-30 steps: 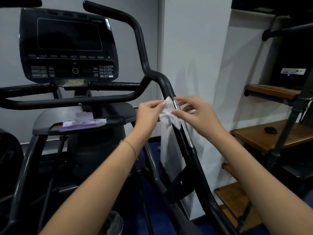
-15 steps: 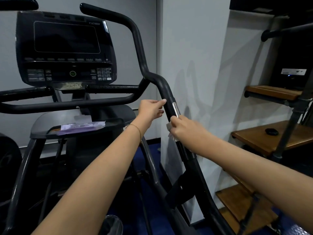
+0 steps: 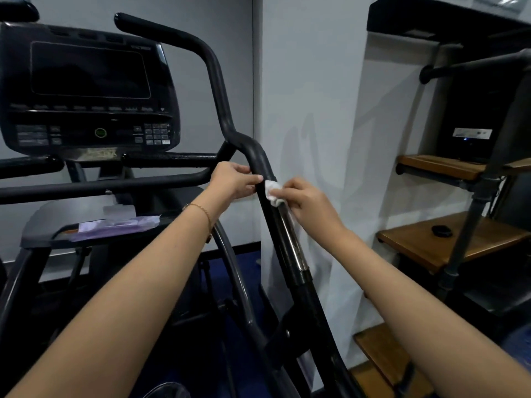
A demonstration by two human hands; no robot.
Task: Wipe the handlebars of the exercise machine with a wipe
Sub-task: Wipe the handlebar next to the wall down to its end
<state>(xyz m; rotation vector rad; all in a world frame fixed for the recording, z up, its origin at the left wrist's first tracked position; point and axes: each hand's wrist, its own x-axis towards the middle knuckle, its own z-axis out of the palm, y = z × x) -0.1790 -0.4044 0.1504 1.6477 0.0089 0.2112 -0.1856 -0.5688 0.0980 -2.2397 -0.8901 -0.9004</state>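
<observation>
**Q:** What has changed in the last second?
**A:** A second ago the wipe [image 3: 273,192] was spread between both hands. Half a second ago it was largely hidden under the right hand, lower on the bar. It now sits higher on the handlebar [image 3: 306,288], bunched into a small white wad in plain view. The left hand [image 3: 234,182] keeps its place on the bar's left side.

**Q:** How does the handlebar run?
**A:** Its long axis rises from lower right to a bend beside the console [image 3: 86,90]. From there it climbs up and left to a free tip at upper left. A chrome strip [image 3: 291,242] lies along the lower straight section.

**Q:** Where is the wipe relative to the hands?
**A:** It lies at the top end of the chrome strip, just below the bend. The right hand [image 3: 306,203] pinches it with curled fingers and presses it onto the bar's right face, and the wad projects left of those fingertips. The left hand, fingers curled, closes thumb and forefinger on the bar's opposite edge. Its thumb tip is just beside the wad, and whether they touch cannot be told.

**Q:** What else is shown?
**A:** A purple packet [image 3: 115,225] lies on the tray [image 3: 37,228] below the console.
</observation>
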